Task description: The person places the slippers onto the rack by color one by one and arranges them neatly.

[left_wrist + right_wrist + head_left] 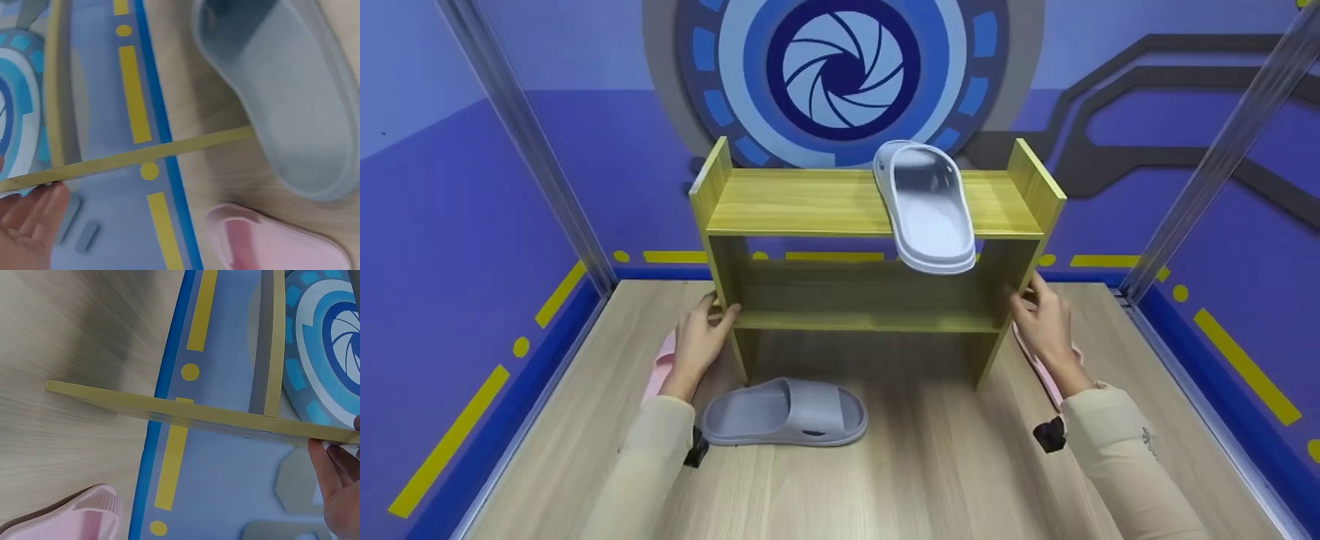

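Note:
A small two-tier wooden shoe rack stands upright in the middle of the head view. My left hand grips its left side panel near the lower shelf, thumb at the front edge and fingers outside. On the opposite side, my right hand pinches the right side panel at about the same height. One light grey slipper lies on the top shelf, its heel jutting past the front edge. Below, another grey slipper lies sideways on the table, in front of the rack's left leg.
Pink slippers lie on both sides: one partly behind the left hand, the other partly under the right hand and forearm. Blue printed panels enclose the wooden table at the back and sides, with metal posts at the back corners.

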Tool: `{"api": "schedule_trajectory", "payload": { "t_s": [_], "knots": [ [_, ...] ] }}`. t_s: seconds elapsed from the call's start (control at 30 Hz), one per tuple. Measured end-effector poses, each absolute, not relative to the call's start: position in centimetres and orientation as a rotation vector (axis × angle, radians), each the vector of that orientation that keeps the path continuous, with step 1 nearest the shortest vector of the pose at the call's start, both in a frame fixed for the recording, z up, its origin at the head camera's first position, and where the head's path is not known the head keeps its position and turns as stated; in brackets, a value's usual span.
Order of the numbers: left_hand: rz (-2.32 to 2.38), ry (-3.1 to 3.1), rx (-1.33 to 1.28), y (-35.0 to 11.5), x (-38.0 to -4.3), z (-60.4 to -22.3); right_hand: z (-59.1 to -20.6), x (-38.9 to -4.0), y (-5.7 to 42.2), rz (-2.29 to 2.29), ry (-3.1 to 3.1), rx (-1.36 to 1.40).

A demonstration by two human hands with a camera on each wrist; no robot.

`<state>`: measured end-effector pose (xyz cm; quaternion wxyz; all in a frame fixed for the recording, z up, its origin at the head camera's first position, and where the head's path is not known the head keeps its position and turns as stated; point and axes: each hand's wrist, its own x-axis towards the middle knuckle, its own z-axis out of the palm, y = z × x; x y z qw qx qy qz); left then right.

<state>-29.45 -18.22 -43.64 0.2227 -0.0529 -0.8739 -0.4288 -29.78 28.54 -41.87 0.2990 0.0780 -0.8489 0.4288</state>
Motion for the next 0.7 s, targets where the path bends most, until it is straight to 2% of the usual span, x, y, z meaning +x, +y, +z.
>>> {"api": "schedule_trajectory", "payload": {
  "t_s": [0.17, 0.33, 0.57, 0.7],
  "knots": [
    [-0.953, -2.706, -0.099, -18.7, -28.7, -45.4, -41.9, -29.8, 28.6, 1.149, -2.267, 0.208],
    [-0.982, -2.878, -0.139, -19.1, -28.0, -47.0, -41.8, -29.8, 28.7, 1.147, -2.276, 0.198],
    [-0.971, -2.911, -0.585, -18.3, -27.1, -49.9, -41.7, -29.7, 28.8, 1.152, -2.290, 0.195],
    [-0.976, -2.956, -0.689, -17.5, -26.6, -51.7, -41.9, -29.7, 28.7, 1.162, -2.290, 0.202]
  ]
}}
